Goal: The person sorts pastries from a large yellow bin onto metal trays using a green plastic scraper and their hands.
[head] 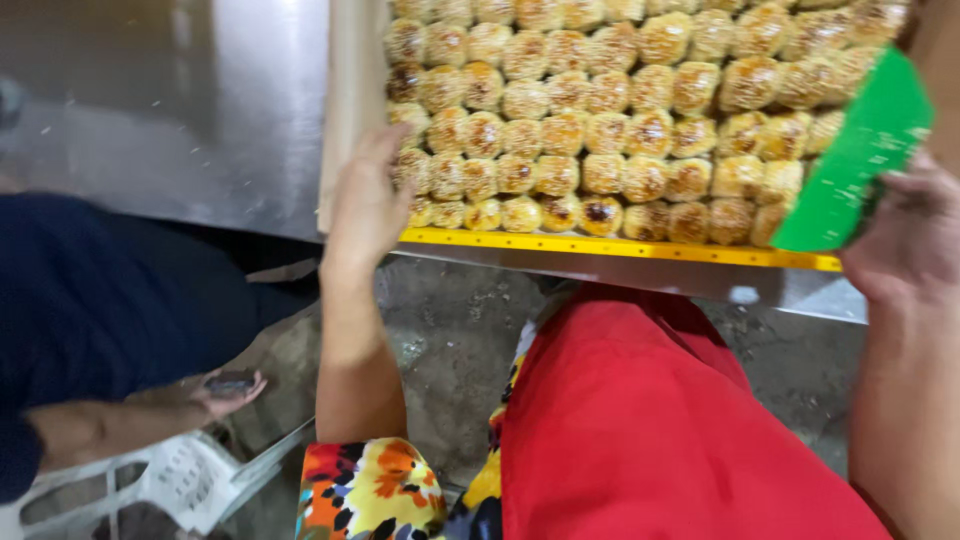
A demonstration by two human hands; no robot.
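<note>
Pastries (600,120), small, round and golden with sesame on top, lay packed in tight rows across a tray lined with pale paper (352,100), the whole lot resting on a steel table (180,110). A yellow ruler (600,246) ran along the near edge of the rows. The left hand (365,205) lay flat at the near left corner of the batch, fingers stretched out and loosely spread, the tips touching the outermost pastries but closed on nothing. The right hand (905,235) was curled around the lower end of a green plastic scraper (850,165), whose blade leaned against the right end of the rows.

The pastries looked light and flaky, likely to crumble or shed seeds under a pinch, so they would be better pushed from the side or lifted from beneath than squeezed. The scraper seemed thin and slightly flexible, best gripped along its thick back edge.

A red apron (660,430) covered the lap below. At the left another person's hand (228,390) hung near a white plastic crate (180,480); it may have held something dark, though blur hid it.
</note>
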